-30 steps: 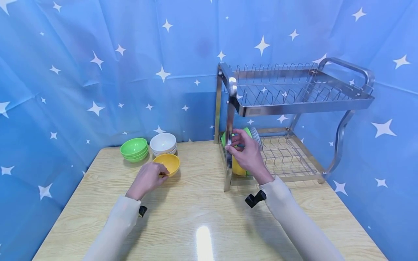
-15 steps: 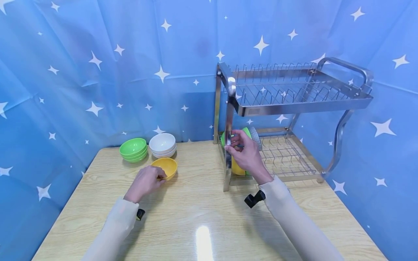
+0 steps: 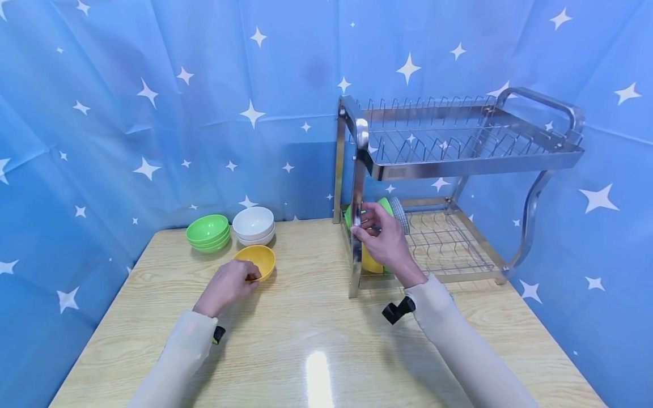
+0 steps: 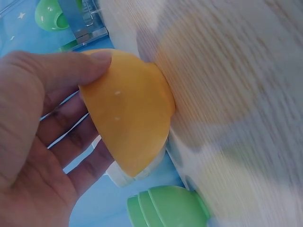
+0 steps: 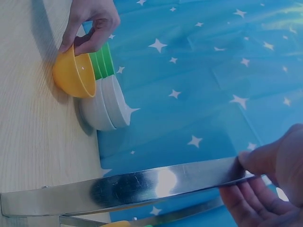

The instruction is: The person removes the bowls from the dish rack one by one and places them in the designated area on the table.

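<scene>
My left hand [image 3: 232, 286] pinches the near rim of a yellow bowl [image 4: 135, 111], thumb outside and fingers inside. The bowl stands upright, its base right at the wooden tabletop [image 3: 301, 323]. Just behind it is a stack of white bowls [image 3: 253, 224], and to the left of that a stack of green bowls [image 3: 207, 231]. My right hand [image 3: 385, 238] holds the front left post [image 5: 142, 187] of a metal two-tier dish rack [image 3: 479, 164], thumb on one side and fingers on the other.
On the rack's lower tier, at its left end, a yellow bowl [image 3: 371, 262], a green bowl [image 3: 385, 207] and a grey patterned piece [image 3: 399, 215] stand on edge, partly behind my right hand. A blue star-patterned curtain [image 3: 296, 113] hangs behind the table.
The yellow bowl in my left hand has shifted slightly toward me and to the left, away from the white stack. My right hand stays on the rack post.
</scene>
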A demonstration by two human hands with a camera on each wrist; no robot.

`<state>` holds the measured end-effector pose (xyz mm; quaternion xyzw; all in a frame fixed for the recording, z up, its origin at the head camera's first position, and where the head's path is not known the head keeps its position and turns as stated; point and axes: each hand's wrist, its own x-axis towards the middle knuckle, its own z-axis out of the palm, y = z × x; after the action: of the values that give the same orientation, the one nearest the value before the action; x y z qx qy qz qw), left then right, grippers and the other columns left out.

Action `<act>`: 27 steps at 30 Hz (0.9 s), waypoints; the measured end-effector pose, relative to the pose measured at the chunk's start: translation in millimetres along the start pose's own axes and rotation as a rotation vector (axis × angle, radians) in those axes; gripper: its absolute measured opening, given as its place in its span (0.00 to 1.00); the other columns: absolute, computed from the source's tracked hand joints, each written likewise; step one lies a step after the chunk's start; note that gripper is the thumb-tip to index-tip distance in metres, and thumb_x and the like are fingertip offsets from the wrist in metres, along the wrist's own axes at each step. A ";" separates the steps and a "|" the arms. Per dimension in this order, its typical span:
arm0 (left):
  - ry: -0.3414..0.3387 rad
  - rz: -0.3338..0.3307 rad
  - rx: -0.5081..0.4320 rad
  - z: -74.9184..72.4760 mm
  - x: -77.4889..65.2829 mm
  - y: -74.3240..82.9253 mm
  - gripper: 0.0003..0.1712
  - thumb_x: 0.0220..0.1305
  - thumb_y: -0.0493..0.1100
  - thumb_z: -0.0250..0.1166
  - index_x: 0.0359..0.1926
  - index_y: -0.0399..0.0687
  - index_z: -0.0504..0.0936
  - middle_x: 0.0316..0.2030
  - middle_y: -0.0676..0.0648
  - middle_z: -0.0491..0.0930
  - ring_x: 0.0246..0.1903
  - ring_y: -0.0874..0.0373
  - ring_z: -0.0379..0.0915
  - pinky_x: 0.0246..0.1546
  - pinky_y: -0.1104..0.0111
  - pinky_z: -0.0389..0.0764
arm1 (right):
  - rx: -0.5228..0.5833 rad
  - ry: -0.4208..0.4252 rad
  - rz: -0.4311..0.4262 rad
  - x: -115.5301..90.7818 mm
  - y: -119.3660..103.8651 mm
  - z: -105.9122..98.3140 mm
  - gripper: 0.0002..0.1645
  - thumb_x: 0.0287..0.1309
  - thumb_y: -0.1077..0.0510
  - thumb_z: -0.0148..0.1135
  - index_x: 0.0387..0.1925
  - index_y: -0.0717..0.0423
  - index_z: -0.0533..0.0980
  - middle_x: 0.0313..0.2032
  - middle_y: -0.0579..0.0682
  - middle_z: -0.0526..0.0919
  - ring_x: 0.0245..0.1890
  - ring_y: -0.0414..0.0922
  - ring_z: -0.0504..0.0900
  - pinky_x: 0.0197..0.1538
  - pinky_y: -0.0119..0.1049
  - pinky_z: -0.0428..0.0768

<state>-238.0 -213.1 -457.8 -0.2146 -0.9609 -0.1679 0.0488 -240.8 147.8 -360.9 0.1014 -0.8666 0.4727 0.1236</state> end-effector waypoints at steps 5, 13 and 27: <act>0.027 -0.015 0.004 -2.3 -1.1 1.4 0.06 0.56 0.40 0.77 0.36 0.50 0.90 0.38 0.51 0.84 0.40 0.55 0.79 0.43 0.57 0.83 | 0.008 -0.006 -0.009 0.2 0.1 -0.5 0.30 0.66 0.58 0.69 0.66 0.55 0.70 0.50 0.55 0.83 0.48 0.51 0.83 0.56 0.47 0.85; 0.127 -0.045 -0.049 -7.8 6.3 13.0 0.19 0.61 0.51 0.75 0.49 0.46 0.87 0.53 0.43 0.82 0.51 0.47 0.79 0.50 0.51 0.83 | 0.033 -0.021 -0.012 0.8 2.9 -2.0 0.30 0.65 0.59 0.69 0.66 0.55 0.70 0.50 0.55 0.83 0.48 0.51 0.83 0.57 0.47 0.85; 0.186 -0.035 -0.286 -5.1 35.3 50.6 0.27 0.68 0.55 0.69 0.61 0.46 0.80 0.56 0.42 0.82 0.59 0.45 0.77 0.59 0.51 0.80 | 0.029 -0.020 -0.029 0.4 7.1 -2.5 0.30 0.65 0.57 0.70 0.66 0.54 0.71 0.49 0.55 0.83 0.49 0.50 0.84 0.57 0.48 0.85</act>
<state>-248.1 -157.9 -431.8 -0.1863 -0.9221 -0.3229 0.1038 -243.0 153.6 -365.2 0.1206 -0.8592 0.4825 0.1202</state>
